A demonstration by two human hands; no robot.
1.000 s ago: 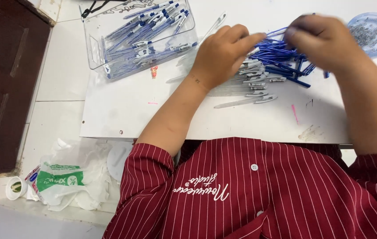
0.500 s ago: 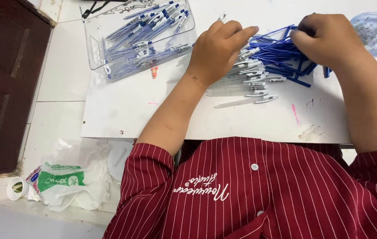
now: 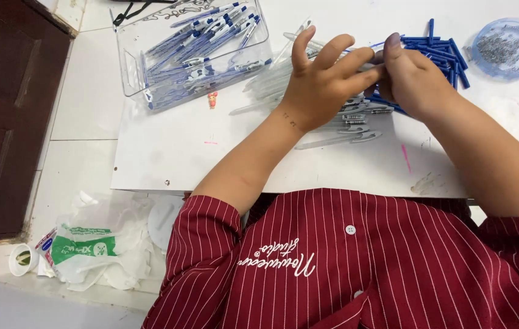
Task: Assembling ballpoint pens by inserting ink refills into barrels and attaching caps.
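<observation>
Leftmost, a clear tray (image 3: 134,73) of finished blue pens sits on the white table (image 3: 168,152). Next, the left hand (image 3: 320,85) has its fingers half spread, tips pinching a clear pen barrel (image 3: 366,66) against the right hand (image 3: 415,79), whose fingers curl closed on it. Blue pen parts (image 3: 442,52) lie just behind; a round dish (image 3: 506,47) stands far right.

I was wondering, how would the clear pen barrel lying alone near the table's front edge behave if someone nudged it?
The clear pen barrel looks thin, hollow plastic, so probably very light and stiff. It is long and round, so a push could roll it, though its clip end may stop it. The white table looks smooth, so it would likely slide easily.
</observation>
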